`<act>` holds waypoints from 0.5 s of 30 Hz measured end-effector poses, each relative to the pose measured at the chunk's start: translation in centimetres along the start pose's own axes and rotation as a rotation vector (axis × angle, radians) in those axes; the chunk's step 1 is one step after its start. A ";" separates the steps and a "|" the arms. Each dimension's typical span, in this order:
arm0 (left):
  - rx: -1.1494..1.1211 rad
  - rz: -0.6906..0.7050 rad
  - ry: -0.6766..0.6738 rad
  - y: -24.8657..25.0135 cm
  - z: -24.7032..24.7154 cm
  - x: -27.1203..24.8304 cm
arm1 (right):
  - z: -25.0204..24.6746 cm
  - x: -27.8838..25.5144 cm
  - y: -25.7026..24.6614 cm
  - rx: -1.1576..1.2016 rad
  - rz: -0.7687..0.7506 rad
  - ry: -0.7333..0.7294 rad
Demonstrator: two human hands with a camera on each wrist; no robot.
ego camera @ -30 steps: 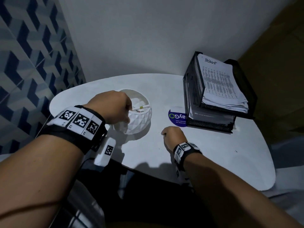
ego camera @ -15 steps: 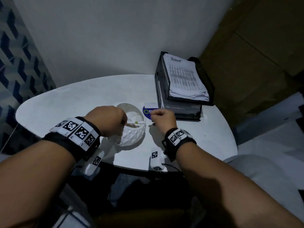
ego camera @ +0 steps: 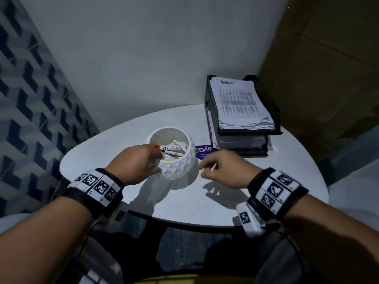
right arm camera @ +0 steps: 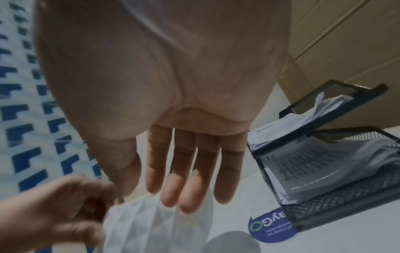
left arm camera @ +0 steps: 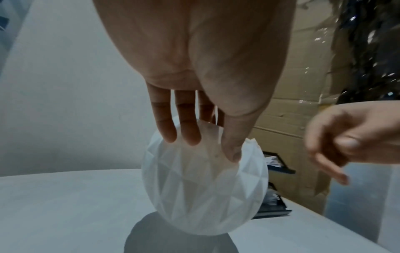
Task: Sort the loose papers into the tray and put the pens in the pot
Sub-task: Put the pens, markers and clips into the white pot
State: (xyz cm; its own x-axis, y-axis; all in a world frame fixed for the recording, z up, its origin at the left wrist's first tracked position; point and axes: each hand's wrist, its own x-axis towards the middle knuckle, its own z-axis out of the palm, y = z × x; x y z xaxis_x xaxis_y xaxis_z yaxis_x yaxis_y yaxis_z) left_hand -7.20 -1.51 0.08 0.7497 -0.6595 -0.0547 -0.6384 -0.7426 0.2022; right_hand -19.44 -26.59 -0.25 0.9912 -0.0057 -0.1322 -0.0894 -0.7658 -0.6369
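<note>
Pens (ego camera: pixel 174 148) lie heaped inside the white faceted pot (ego camera: pixel 180 167), which stands on the white counter (ego camera: pixel 123 144) just left of the black mesh tray (ego camera: pixel 264 111). The uppermost marker, with orange ends, runs roughly left to right across the pot's mouth; a slimmer white one beneath it slants from upper left toward lower right, and a green-tipped one lies low near the front wall. None stands upright.

The left hand (ego camera: pixel 136 163) is at the pot's left rim. From the left wrist view its fingers (left arm camera: pixel 188 126) hang down nearly straight against the pot's (left arm camera: pixel 205 188) upper wall and the thumb tip presses the rim; nothing is curled round the pot.

The right hand (ego camera: pixel 223 168) hovers just right of the pot, above the counter. A thin pale stick (ego camera: pixel 214 166) shows at its fingertips in the head view, but whether it is pinched I cannot tell. In the right wrist view its fingers (right arm camera: pixel 190 179) reach out straight and relaxed.

Papers (ego camera: pixel 240 103) fill both tiers of the tray, their long axis running away from the person, with a handwritten heading at the far end. A blue round sticker (ego camera: pixel 203 152) lies on the counter between pot and tray.
</note>
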 end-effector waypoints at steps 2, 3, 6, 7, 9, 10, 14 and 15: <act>-0.003 -0.043 0.023 -1.0 0.0 1.0 | 0.4 -1.1 0.6 -0.071 0.013 -0.127; 0.000 -0.066 0.029 -1.5 0.0 1.7 | 0.6 -1.4 0.9 -0.124 0.018 -0.187; 0.000 -0.125 0.046 -2.6 0.4 4.7 | 0.6 -1.3 1.8 -0.228 0.024 -0.281; -0.004 -0.144 0.048 -2.7 0.6 5.8 | 0.5 -1.1 2.2 -0.235 0.032 -0.288; -0.014 -0.177 0.045 -2.6 1.0 8.1 | 0.3 -0.5 2.9 -0.226 0.050 -0.289; -0.016 -0.184 0.041 -2.5 1.3 9.4 | 0.2 -0.2 3.1 -0.210 0.054 -0.295; -0.032 -0.194 -0.009 -2.2 2.1 14.1 | -0.4 0.5 3.5 -0.195 0.080 -0.309; -0.038 -0.194 -0.018 -2.2 2.2 15.2 | -0.7 0.6 3.4 -0.200 0.094 -0.318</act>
State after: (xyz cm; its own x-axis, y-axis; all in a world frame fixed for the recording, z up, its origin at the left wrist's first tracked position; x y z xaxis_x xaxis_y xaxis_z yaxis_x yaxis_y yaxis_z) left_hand 5.21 -10.20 -3.33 0.8549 -0.5062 -0.1133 -0.4747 -0.8515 0.2226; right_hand -19.13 -29.59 -1.98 0.8968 0.0940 -0.4323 -0.1267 -0.8818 -0.4544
